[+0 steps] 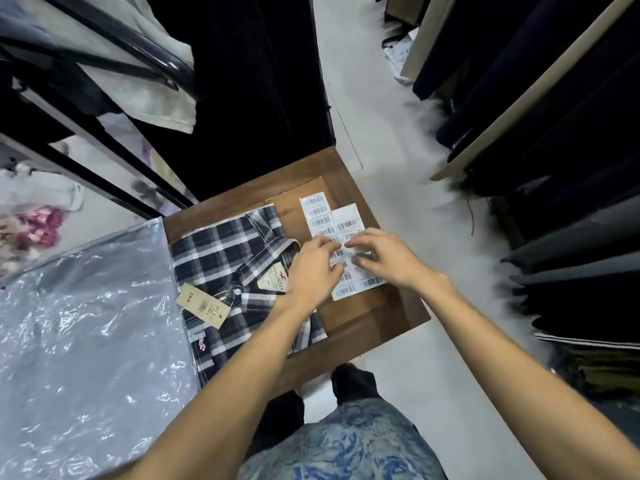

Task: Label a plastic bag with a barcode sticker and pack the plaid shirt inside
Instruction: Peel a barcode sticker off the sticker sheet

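1. While both hands crowd the barcode sticker sheet [346, 261] on the bench's [388, 317] right side, left hand [313, 268] and right hand [384, 258] fingers pinch at it.
2. Plaid shirt [228, 261] lies folded just left, its paper tag [203, 305] on top.
3. Plastic bag [86, 334] lies further left, overlapping the shirt's edge.
4. A second sticker strip [317, 211] sits on the far side.

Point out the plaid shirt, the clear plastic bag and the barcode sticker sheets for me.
plaid shirt [221, 251], head view, on its folded chest panel.
plastic bag [86, 341], head view, on its crinkled middle.
barcode sticker sheets [317, 213], head view, on the far sheet's printed labels.
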